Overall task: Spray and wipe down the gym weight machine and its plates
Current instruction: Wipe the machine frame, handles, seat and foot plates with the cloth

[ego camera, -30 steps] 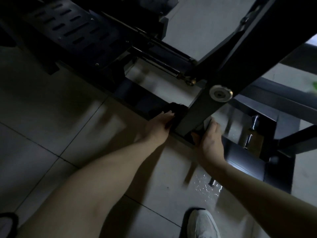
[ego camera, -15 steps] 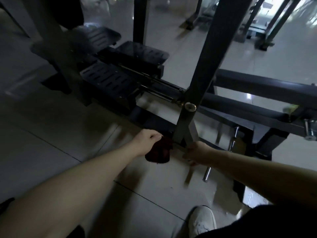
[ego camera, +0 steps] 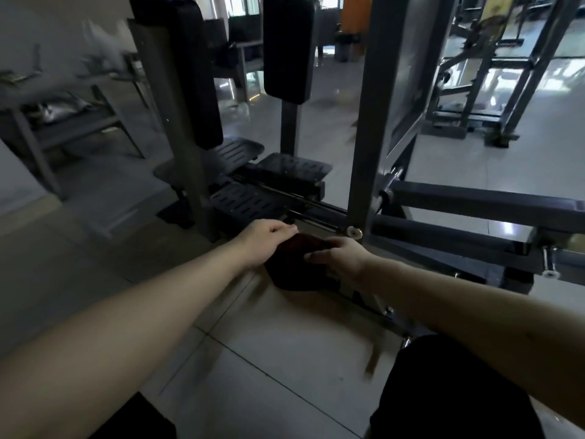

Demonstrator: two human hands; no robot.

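The dark cloth (ego camera: 294, 270) is no longer pressed around the foot of the upright post (ego camera: 364, 137). It is now lifted clear and bunched just in front of it. It is gripped from above by the left hand (ego camera: 264, 240) and pinched at its side by the right hand (ego camera: 340, 256) (fingers bent, not spread). The foot is judged done, and a refold for the next part seems likely.

A dark, bunched-up soft cloth (ego camera: 292, 269) is in the middle of the frame, held by the left hand (ego camera: 264, 245) and the right hand (ego camera: 340, 256). Behind it the big grey metal gym weight machine (ego camera: 367, 122) stands upright, with two black pads (ego camera: 288, 49) up top and black slotted foot plates (ego camera: 250, 199) low down.
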